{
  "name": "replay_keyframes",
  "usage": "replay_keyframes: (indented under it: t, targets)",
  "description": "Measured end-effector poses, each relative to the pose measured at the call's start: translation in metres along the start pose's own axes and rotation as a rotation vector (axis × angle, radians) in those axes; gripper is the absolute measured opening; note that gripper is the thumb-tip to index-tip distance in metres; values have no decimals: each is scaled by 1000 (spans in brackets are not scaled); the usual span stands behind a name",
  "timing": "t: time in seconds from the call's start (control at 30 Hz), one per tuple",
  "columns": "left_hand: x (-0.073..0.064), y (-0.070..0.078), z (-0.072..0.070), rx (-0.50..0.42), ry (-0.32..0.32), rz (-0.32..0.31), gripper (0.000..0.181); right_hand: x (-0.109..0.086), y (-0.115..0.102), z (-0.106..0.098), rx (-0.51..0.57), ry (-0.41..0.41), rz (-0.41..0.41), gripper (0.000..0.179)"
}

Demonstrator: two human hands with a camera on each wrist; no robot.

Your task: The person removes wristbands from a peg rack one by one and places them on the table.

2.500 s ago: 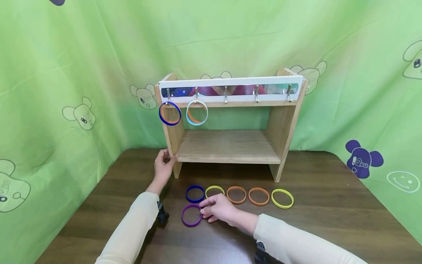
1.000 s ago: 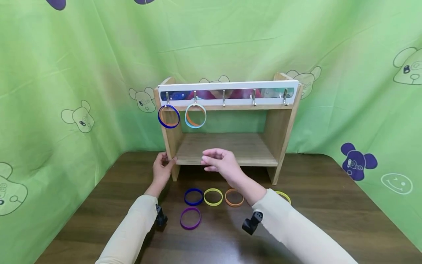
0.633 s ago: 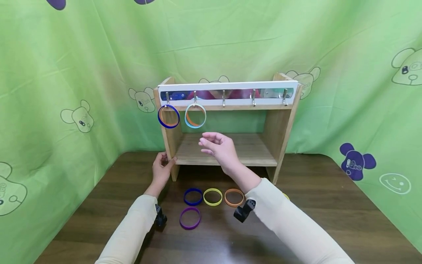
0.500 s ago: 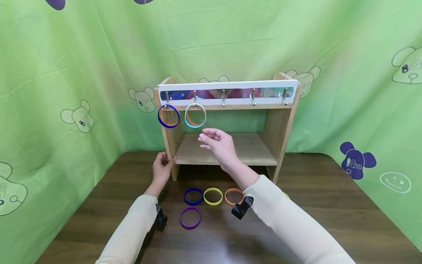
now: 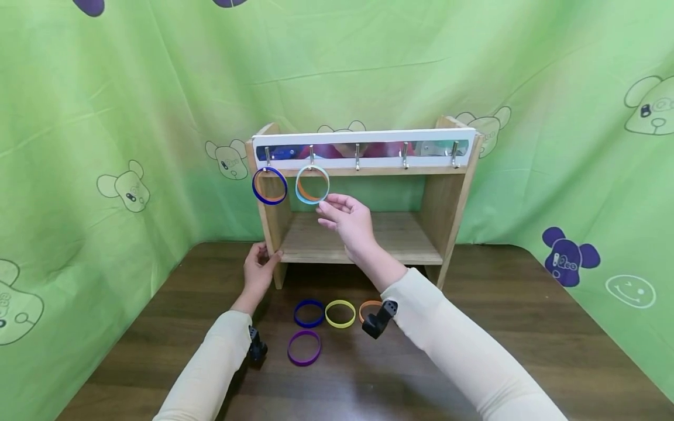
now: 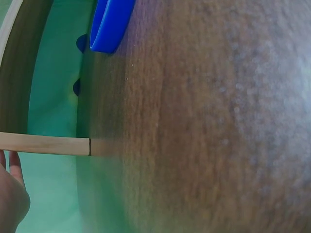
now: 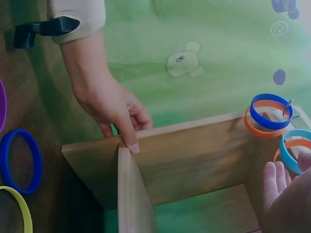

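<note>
My left hand [image 5: 258, 269] grips the front edge of the wooden shelf's left side panel [image 5: 274, 231], thumb in front and fingers behind. At the second hook hangs a light blue wristband [image 5: 297, 186] with an orange wristband [image 5: 301, 192] behind it. Thumb and fingers of my right hand [image 5: 355, 228] are at the light blue band's lower right edge, apart from each other; contact is unclear. The right wrist view shows these fingers beside the light blue wristband [image 7: 283, 148]. A dark blue wristband [image 5: 254, 186] and an orange one hang from the leftmost hook.
On the table [image 5: 210, 275] lie purple [image 5: 302, 365], dark blue [image 5: 308, 325], yellow [image 5: 340, 326] and orange [image 5: 368, 303] wristbands, the orange partly covered by the right wrist camera [image 5: 379, 320]. Three hooks to the right, such as the middle hook [image 5: 357, 156], hold no bands. A green curtain surrounds the table.
My right hand has risen from the wristbands on the table, past the shelf board, to the light blue wristband. The left hand keeps its grip on the panel. The hanging bands look unmoved.
</note>
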State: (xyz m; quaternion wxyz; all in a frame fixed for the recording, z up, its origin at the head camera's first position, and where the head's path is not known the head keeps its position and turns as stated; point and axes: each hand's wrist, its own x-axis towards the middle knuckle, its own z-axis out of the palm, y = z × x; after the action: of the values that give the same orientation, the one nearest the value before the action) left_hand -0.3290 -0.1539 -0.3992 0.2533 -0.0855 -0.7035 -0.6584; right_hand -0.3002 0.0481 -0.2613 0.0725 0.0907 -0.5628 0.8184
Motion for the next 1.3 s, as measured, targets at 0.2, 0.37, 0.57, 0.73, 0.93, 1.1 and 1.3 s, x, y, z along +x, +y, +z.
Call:
replay_keyframes:
  t: [0.2,0.37,0.57,0.73,0.93,1.1,1.3]
  targets:
    - [9,-25,-1,-5,10,-26,26,2,-1,4,16,-5,28,35]
    - [8,-29,-1,0,14,-15,25,4,-2,6,20,1,41,31]
    - [8,-29,-1,0,15,-8,24,4,-4,6,49,6,34,16]
    - [9,-26,0,-1,13,-28,26,3,-6,6,65,4,22,21]
    - [3,-6,1,-2,-3,-10,26,2,-8,6,58,-7,17,28]
    - [-3,11,2,15,-4,20,25,2,-11,6,73,-1,20,15]
    - [2,-5,0,13,2,6,26,2,-14,7,98,7,26,19]
